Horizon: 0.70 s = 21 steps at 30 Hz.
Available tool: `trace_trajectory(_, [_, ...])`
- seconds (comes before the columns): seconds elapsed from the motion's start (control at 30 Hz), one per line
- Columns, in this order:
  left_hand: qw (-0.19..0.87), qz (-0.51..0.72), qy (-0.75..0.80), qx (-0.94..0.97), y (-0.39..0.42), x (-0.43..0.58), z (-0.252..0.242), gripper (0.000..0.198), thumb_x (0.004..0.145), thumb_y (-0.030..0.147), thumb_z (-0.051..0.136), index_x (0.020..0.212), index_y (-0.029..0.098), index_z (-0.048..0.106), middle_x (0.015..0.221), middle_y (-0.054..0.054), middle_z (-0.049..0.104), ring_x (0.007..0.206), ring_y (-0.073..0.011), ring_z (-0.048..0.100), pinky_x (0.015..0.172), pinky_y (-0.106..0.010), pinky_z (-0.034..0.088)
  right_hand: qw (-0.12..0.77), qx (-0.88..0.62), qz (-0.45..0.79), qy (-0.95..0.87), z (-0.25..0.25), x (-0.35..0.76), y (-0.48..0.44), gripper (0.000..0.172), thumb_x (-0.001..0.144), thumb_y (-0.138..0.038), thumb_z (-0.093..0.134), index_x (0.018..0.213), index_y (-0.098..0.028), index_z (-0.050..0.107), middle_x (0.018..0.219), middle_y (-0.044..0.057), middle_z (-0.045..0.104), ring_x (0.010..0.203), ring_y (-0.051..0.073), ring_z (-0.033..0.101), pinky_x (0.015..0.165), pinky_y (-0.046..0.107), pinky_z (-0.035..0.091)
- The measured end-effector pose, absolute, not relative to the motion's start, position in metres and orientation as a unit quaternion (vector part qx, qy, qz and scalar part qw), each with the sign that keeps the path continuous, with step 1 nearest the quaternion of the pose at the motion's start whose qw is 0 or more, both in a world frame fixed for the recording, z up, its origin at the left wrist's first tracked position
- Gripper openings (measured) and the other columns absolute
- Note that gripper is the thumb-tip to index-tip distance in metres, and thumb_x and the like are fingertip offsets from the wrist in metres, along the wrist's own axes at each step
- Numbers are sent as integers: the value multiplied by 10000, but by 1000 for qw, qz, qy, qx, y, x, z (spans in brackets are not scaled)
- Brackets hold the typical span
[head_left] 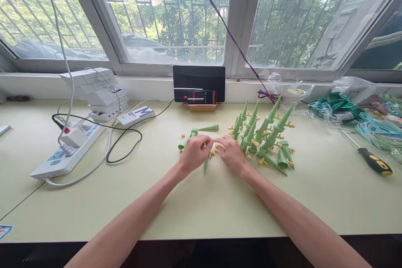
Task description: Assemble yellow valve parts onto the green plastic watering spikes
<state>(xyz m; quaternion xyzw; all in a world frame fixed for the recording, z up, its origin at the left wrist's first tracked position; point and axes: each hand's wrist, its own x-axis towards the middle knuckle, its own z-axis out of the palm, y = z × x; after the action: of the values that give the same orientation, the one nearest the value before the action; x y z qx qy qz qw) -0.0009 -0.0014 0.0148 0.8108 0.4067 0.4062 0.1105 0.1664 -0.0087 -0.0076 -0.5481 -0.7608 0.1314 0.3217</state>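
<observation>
View from above a pale desk (194, 209) under a window, with two bare forearms reaching in from the near edge. The hands meet at the middle of the desk, fingertips touching.

The left hand (195, 152) is curled down over a green spike (205, 168), whose pointed end sticks out beneath the hand toward the near edge. The right hand (233, 155) is bent in a pinch against the left. What its fingertips grip is hidden, so its hold cannot be told. A few small yellow pieces (214, 151) lie on the desk just between the two hands.

Just right of the right hand is a pile of spikes (265, 134), most with yellow pieces already on them. Two loose spikes (201, 130) lie just beyond the left hand.

The step in hand appears to be fitting a yellow piece onto the spike under the left hand. The next move calls for steady, fine fingertip work, lining the small piece up with the wide end of the spike.

Further off, a phone (201, 97) stands at the far edge. A power strip (67, 153) and white boxes (97, 92) lie toward the far left corner. A screwdriver (375, 162) lies near the right edge.
</observation>
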Motion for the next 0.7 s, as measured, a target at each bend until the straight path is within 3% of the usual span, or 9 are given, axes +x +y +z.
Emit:
trace_trajectory(0.2, [110, 391, 372, 835, -4, 1, 12, 282, 941, 276, 507, 689, 180, 591, 563, 33, 491, 529, -98, 392, 549, -244, 344, 276, -556, 129, -774, -7, 167, -8, 253, 925, -93, 454, 868, -192, 680, 886, 47, 578, 764, 149, 566, 702, 239, 401])
trace_trajectory(0.7, [121, 365, 361, 850, -5, 2, 9, 279, 933, 255, 499, 670, 185, 558, 541, 44, 440, 510, -98, 366, 530, -242, 314, 232, -584, 98, -771, -9, 166, -7, 121, 944, -144, 486, 918, -198, 591, 896, 37, 526, 649, 132, 464, 573, 240, 304])
